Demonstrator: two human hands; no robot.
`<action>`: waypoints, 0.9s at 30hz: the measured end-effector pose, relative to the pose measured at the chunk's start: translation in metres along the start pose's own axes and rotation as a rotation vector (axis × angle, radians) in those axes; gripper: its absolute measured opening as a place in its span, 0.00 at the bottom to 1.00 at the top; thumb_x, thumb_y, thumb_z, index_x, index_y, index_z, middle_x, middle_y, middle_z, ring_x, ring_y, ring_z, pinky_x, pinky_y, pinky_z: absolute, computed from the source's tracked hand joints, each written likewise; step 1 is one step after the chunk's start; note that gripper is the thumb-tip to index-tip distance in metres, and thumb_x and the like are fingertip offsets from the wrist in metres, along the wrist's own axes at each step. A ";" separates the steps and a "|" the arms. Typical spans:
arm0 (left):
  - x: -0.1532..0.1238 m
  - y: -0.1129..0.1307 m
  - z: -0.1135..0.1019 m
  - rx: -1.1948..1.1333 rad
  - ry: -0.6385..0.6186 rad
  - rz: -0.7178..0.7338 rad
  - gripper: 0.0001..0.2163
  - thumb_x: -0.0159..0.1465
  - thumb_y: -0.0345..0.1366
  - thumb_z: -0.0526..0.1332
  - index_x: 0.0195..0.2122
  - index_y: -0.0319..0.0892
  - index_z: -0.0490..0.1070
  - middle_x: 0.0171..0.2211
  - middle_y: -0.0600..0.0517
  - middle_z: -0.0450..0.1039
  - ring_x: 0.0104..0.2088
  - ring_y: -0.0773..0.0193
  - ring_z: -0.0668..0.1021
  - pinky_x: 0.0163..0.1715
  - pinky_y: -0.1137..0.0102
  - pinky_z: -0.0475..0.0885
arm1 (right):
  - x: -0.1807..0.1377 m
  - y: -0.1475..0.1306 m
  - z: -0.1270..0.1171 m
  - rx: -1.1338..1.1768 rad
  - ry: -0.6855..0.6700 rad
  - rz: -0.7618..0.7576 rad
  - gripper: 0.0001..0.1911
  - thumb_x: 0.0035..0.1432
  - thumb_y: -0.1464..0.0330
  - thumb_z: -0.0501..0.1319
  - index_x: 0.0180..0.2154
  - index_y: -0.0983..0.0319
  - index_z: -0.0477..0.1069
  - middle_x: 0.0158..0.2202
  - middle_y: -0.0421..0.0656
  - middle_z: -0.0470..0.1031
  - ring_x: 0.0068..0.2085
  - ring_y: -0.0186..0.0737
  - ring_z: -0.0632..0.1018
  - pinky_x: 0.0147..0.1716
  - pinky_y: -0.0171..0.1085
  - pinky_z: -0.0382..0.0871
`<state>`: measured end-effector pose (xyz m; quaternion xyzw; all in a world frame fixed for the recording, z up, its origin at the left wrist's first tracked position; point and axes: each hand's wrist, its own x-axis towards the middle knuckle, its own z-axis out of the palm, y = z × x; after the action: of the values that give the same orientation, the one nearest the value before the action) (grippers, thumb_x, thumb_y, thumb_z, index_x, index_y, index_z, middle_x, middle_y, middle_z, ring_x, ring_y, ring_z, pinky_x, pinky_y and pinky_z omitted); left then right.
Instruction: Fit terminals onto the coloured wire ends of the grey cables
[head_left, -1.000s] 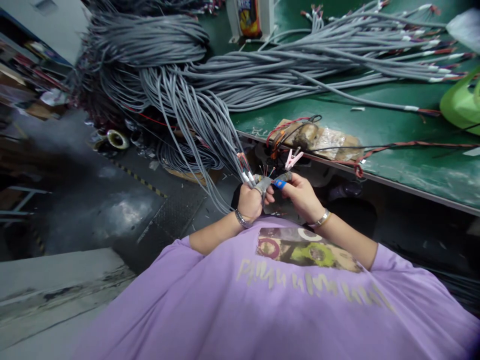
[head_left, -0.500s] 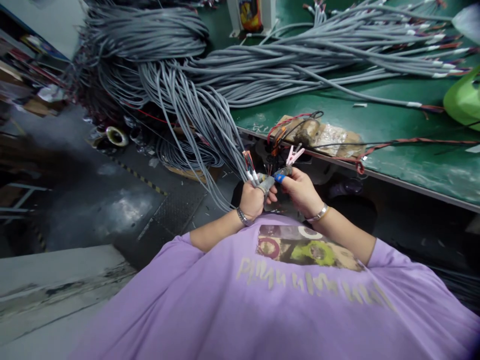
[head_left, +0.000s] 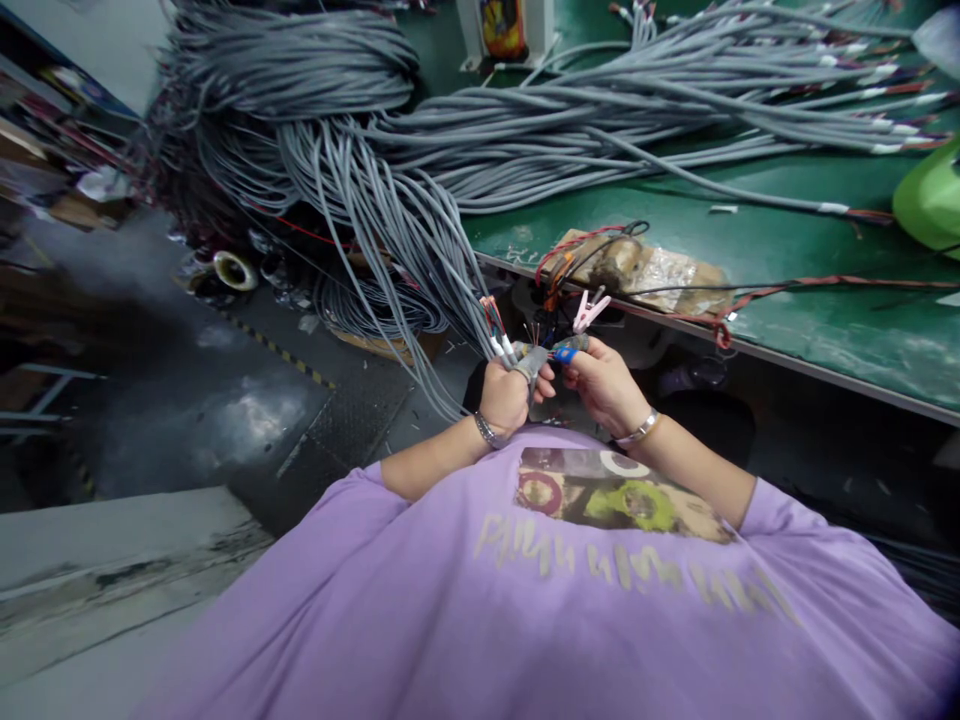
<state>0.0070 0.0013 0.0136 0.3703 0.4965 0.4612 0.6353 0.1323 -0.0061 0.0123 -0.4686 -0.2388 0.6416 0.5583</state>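
Nearest, we see the shirt [head_left: 525, 610] just below the fingers, and two wristbands, one on each wrist. The left hand [head_left: 507, 398] has its fingers curled shut around the ends of grey cables [head_left: 379, 215], which slope down to it from the upper left. The right hand [head_left: 611, 388] has its thumb and forefinger pinched on thin wires [head_left: 535, 333], which fan up between both sets of fingertips; we cannot tell how many it grips.

The bench [head_left: 840, 265] has its front edge just beyond the right fingers, slanting down to the right, with a dark gap between it and the right forearm. Left of the left fingers the floor [head_left: 247, 420] gives room beyond the hanging cables.

Counting, we make out two white sleeves [head_left: 502, 347] beside the left fingers, one pink clip [head_left: 590, 312] just beyond the right fingers, and one taped block [head_left: 652, 275] behind it along the edge. Well left of the fingers lies one roll [head_left: 235, 272]; far right stands one green container [head_left: 930, 200]. Farthest, across the bench, one big bundle [head_left: 300, 65] holds more strands than we can count.
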 end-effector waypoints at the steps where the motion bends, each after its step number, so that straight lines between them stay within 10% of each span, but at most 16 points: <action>1: 0.001 0.000 0.000 -0.010 0.002 0.000 0.17 0.53 0.48 0.69 0.25 0.41 0.67 0.19 0.56 0.71 0.14 0.73 0.71 0.12 0.77 0.57 | 0.000 0.000 0.000 -0.004 0.000 0.005 0.15 0.37 0.66 0.74 0.22 0.61 0.68 0.16 0.33 0.63 0.20 0.27 0.61 0.21 0.32 0.53; 27: -0.001 0.005 -0.002 -0.008 -0.073 -0.047 0.18 0.50 0.47 0.71 0.25 0.41 0.65 0.17 0.58 0.70 0.13 0.73 0.70 0.12 0.77 0.57 | 0.009 0.001 -0.014 0.100 -0.070 0.038 0.23 0.38 0.55 0.76 0.27 0.61 0.68 0.22 0.35 0.67 0.23 0.28 0.65 0.22 0.31 0.59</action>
<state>0.0038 0.0015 0.0176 0.3725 0.4799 0.4344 0.6650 0.1446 -0.0008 0.0017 -0.4219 -0.2171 0.6792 0.5600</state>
